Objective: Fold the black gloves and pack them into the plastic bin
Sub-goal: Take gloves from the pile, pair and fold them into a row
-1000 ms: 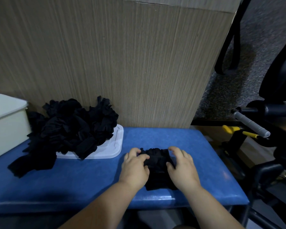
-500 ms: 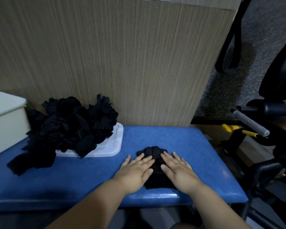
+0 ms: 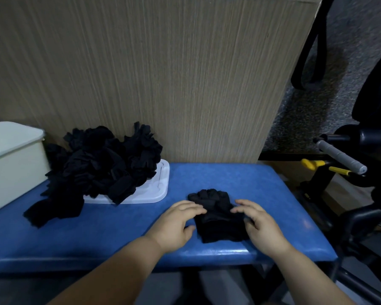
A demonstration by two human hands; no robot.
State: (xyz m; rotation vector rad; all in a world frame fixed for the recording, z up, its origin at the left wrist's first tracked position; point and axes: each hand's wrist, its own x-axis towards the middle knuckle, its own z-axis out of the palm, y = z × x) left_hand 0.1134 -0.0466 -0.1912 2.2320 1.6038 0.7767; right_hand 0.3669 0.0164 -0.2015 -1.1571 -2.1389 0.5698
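From my remote seat, the biggest thing I see is the wood-grain panel (image 3: pixel 163 73) standing along the far edge of the blue desk (image 3: pixel 240 179). The pale plastic bin (image 3: pixel 13 164) sits at the desk's left edge. Just beside it, a heap of black gloves (image 3: pixel 101 161) lies on a white lid (image 3: pixel 156 190) and spills onto the desk toward the near edge. The flattened black glove (image 3: pixel 218 225) lies close to the near edge, right of the middle, finger ends pointing at the panel. The left grip (image 3: pixel 176 223) is released, its straight fingers resting on the glove's left side. The right grip (image 3: pixel 262 225) bends over the right side (blurred, so I cannot tell whether it pinches the fabric).
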